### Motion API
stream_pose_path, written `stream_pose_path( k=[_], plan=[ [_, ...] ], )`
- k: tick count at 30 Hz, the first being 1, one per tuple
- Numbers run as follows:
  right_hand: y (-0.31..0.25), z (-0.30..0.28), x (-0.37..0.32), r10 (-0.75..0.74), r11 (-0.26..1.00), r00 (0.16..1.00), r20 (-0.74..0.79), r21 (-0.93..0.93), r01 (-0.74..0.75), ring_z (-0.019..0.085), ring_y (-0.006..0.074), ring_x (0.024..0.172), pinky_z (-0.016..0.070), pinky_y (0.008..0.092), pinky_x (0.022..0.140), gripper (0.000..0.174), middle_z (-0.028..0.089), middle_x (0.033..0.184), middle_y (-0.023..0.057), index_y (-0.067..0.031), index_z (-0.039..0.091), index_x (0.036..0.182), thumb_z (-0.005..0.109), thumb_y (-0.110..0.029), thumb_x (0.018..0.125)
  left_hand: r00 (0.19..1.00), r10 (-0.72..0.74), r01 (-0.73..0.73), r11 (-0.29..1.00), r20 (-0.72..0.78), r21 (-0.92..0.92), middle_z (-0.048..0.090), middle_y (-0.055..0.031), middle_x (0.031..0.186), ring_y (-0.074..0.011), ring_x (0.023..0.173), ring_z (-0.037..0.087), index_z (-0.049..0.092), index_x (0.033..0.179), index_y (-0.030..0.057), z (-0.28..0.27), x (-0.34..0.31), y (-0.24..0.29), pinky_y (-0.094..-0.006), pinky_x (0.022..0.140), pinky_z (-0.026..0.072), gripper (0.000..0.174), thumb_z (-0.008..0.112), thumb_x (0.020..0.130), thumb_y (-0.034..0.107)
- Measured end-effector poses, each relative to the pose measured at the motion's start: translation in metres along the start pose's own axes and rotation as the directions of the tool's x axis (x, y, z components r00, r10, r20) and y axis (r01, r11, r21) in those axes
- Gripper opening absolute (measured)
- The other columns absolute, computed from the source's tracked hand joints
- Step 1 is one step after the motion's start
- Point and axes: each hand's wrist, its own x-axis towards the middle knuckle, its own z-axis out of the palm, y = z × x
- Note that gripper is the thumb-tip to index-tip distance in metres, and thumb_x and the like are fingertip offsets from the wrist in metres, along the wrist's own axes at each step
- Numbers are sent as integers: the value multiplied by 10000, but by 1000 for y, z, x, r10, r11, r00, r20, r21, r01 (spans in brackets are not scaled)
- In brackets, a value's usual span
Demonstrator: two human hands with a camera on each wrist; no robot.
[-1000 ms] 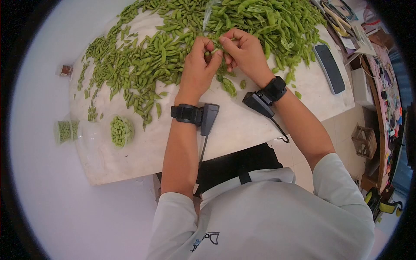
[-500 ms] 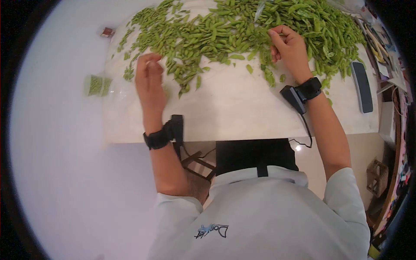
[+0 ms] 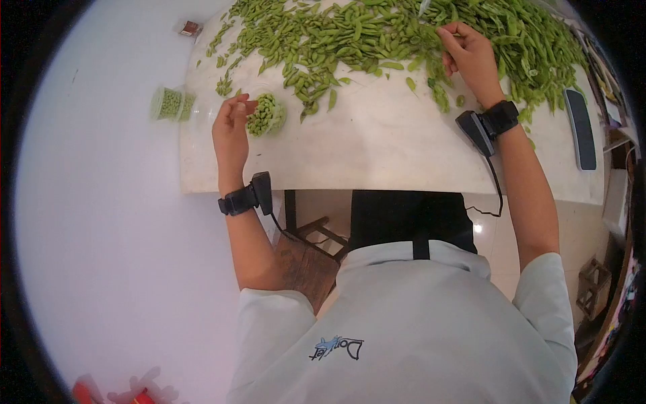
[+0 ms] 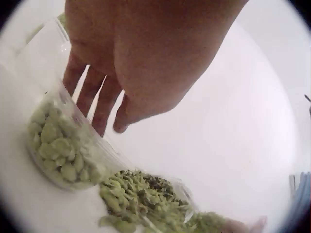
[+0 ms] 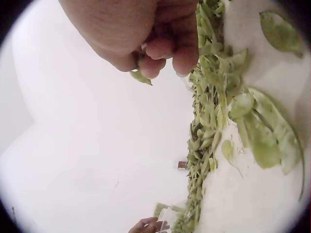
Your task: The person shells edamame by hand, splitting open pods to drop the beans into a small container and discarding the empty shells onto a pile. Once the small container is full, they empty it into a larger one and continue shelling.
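Observation:
At the left of the table, my left hand (image 3: pixel 231 138) is over a clear tub of shelled green beans (image 3: pixel 267 116), its fingertips near the rim. Its fingers are extended and spread in the left wrist view, and nothing shows between them; shelled beans fill the lower part of the tub (image 4: pixel 65 155). My right hand (image 3: pixel 472 60) is raised at the near edge of the heap of green bean pods (image 3: pixel 356 40). Between its thumb and fingers it pinches a small green pod (image 5: pixel 141 77), mostly hidden by the fingertips.
A second clear container of beans (image 3: pixel 168 103) stands at the table's left edge. A phone (image 3: pixel 580 130) lies at the right. Loose pods (image 5: pixel 269 136) lie below my right hand. A wooden stool (image 3: pixel 306 269) shows under the table's front edge.
My left hand has parted from my right hand and swung left to the tub of beans. My right hand stays by the pod heap. The head view has shifted.

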Motion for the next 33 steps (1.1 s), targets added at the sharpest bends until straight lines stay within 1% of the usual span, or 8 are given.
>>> stream_pose_path(
  k=[3, 6, 10, 13, 19, 22, 26, 33],
  plan=[
    [0, 1, 0, -14, 1000, 1000, 2, 7, 14, 485, 67, 438, 395, 220, 421, 225, 536, 570, 12, -15, 572, 949, 526, -233, 923, 973, -159, 97, 938, 165, 333, 651, -106, 958, -149, 845, 598, 593, 1075, 11, 3, -11, 7, -256, 771, 451, 249, 502, 913, 176],
    [8, 1, 3, -56, 998, 998, 13, -9, 56, 478, 52, 442, 368, 204, 421, 201, 529, 562, 1, -33, 580, 966, 517, -221, 927, 973, -98, 14, 930, 210, 368, 640, -138, 1009, -224, 886, 611, 600, 1084, 26, 9, -25, 21, -289, 811, 453, 257, 543, 885, 179],
    [-12, 0, -5, -26, 999, 999, 19, -30, 27, 460, 74, 420, 378, 232, 408, 174, 515, 535, 23, -20, 544, 843, 511, -168, 929, 952, 243, -303, 818, 185, 489, 606, -176, 1104, -339, 1041, 561, 581, 1137, 28, 8, -27, 11, -379, 899, 427, 318, 565, 866, 192],
    [-33, 4, -10, 19, 999, 1000, -19, -34, -19, 430, 82, 388, 358, 247, 388, 219, 486, 495, 25, -18, 509, 751, 501, -139, 933, 969, 37, -166, 826, 242, 539, 579, -157, 1185, -286, 1119, 541, 586, 1153, 47, 13, -36, 18, -353, 951, 403, 322, 588, 865, 190],
    [-28, 0, -7, 35, 999, 999, -20, -41, -36, 443, 89, 391, 373, 249, 398, 217, 493, 502, 27, -21, 522, 761, 505, -152, 933, 982, 33, -127, 843, 185, 523, 593, -163, 1155, -296, 1113, 543, 596, 1142, 55, 15, -37, 21, -366, 942, 411, 323, 605, 858, 207],
    [-29, 1, -7, 102, 994, 994, -34, -47, -103, 450, 97, 393, 381, 251, 403, 203, 498, 506, 29, -17, 541, 788, 504, -153, 934, 911, 411, -352, 770, 8, 531, 643, -133, 937, -283, 874, 607, 621, 1023, 25, 24, -33, 27, -346, 816, 459, 235, 605, 850, 184],
    [-1, 8, -2, 76, 996, 997, -9, 54, -75, 481, 73, 448, 404, 228, 423, 173, 531, 570, 18, -35, 567, 925, 507, -197, 933, 981, 189, -185, 979, -36, 85, 610, -48, 795, -117, 693, 532, 599, 861, -2, 56, -21, 67, -241, 655, 422, 215, 572, 890, 210],
    [-5, 8, -4, -60, 996, 995, 79, 77, 54, 487, 78, 447, 410, 235, 428, 202, 561, 600, 27, -26, 569, 962, 548, -220, 909, 920, 62, 139, 872, 387, -470, 535, -17, 707, -72, 572, 487, 560, 888, 19, 181, 32, 112, -214, 514, 403, 298, 547, 906, 316]
  ],
)
